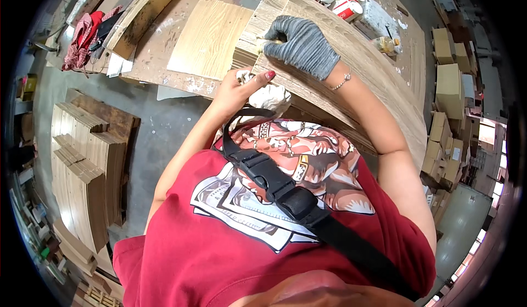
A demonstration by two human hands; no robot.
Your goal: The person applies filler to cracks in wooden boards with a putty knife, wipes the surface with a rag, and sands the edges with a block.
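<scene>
Right hand, in a grey glove, curls over the left end of a wood-grain board topping a stack on the counter; can't tell whether its fingertips pinch anything. Left hand, bare, grips a lumpy white mass at the stack's near edge. Loose paler sheet lies just left of the stack.

The glove on the right grip is of grey knitted cloth, matt and finely ribbed. The panel stack has a wood-grain top, matt and rather smooth; the loose panel shows a paler wood grain. The surface looks rough, with white spots dried on it. The white lump in the left grip seems matt, like putty. The buckle is black plastic, the strap woven, the bracelet shiny metal
</scene>
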